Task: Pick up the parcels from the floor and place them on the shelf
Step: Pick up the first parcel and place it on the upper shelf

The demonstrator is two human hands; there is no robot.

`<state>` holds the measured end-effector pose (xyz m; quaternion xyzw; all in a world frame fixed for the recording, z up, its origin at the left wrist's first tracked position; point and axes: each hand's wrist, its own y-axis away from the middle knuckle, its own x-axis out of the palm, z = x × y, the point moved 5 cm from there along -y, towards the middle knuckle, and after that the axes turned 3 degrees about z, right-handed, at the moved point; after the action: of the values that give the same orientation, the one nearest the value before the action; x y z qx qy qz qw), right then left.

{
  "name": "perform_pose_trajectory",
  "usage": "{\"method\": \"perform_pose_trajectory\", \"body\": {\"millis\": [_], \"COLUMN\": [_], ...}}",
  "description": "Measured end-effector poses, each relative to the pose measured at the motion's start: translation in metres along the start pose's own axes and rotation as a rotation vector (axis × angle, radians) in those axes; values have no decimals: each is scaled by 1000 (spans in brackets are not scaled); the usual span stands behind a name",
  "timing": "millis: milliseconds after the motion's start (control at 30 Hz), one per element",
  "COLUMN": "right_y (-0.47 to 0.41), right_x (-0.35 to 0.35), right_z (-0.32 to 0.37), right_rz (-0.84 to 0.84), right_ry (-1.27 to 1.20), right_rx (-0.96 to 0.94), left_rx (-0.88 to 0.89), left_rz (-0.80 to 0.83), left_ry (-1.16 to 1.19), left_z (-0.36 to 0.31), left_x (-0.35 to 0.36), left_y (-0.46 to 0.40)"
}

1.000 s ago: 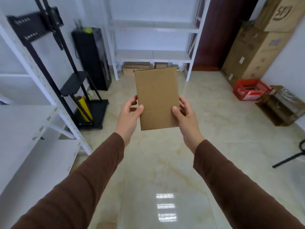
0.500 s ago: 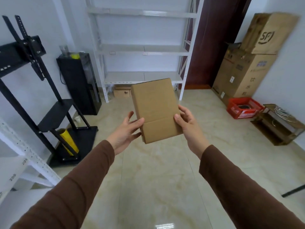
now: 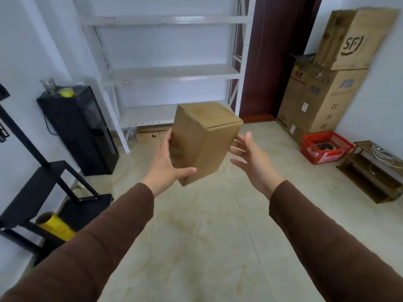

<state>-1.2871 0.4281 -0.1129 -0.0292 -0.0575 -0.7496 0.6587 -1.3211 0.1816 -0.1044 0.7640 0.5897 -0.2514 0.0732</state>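
Observation:
A brown cardboard parcel (image 3: 207,140) hangs in the air in front of me, tilted, with one corner edge turned toward me. My left hand (image 3: 168,164) grips its left side, thumb under the lower edge. My right hand (image 3: 253,162) is just off the parcel's right side with its fingers spread; I cannot tell if it touches the parcel. Straight ahead against the far wall stands the white metal shelf (image 3: 174,71), its boards bare. More flat cardboard parcels (image 3: 150,135) lie on the floor under its lowest board.
A black cabinet (image 3: 80,131) stands left of the shelf. A black stand (image 3: 43,182) with a yellow roll (image 3: 56,225) is at near left. Big stacked cartons (image 3: 322,101), a red crate (image 3: 327,147) and a low wooden rack (image 3: 375,173) line the right wall.
The parcel has turned from flat-on to corner-on and tilted. My right hand has come off its side and spread its fingers. The shelf is nearer and higher in view.

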Motion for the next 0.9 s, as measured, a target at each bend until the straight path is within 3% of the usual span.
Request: {"method": "perform_pose_trajectory", "body": {"millis": [100, 300, 467, 600, 667, 733, 900], "right_y": [-61, -178, -280, -362, -400, -435, -508], "right_x": [-4, 22, 54, 89, 103, 113, 131], "right_z": [6, 7, 0, -1, 0, 3, -1], "right_rz": [58, 192, 298, 278, 221, 138, -40], "right_ry": [-141, -114, -75, -107, -161, -209, -304], "right_rx": [87, 209, 333, 402, 399, 351, 180], "left_rx": [133, 435, 605, 602, 546, 403, -204], "left_rz": [-98, -254, -284, -257, -209, -150, -156], "left_ry": [-388, -927, -1121, -1137, -1084, -882, 531], "left_z": [-3, 12, 54, 99, 120, 135, 168], "left_x": [-11, -40, -63, -87, -101, -111, -105], "left_y": [-47, -129, -211, -285, -322, -360, -444]}}
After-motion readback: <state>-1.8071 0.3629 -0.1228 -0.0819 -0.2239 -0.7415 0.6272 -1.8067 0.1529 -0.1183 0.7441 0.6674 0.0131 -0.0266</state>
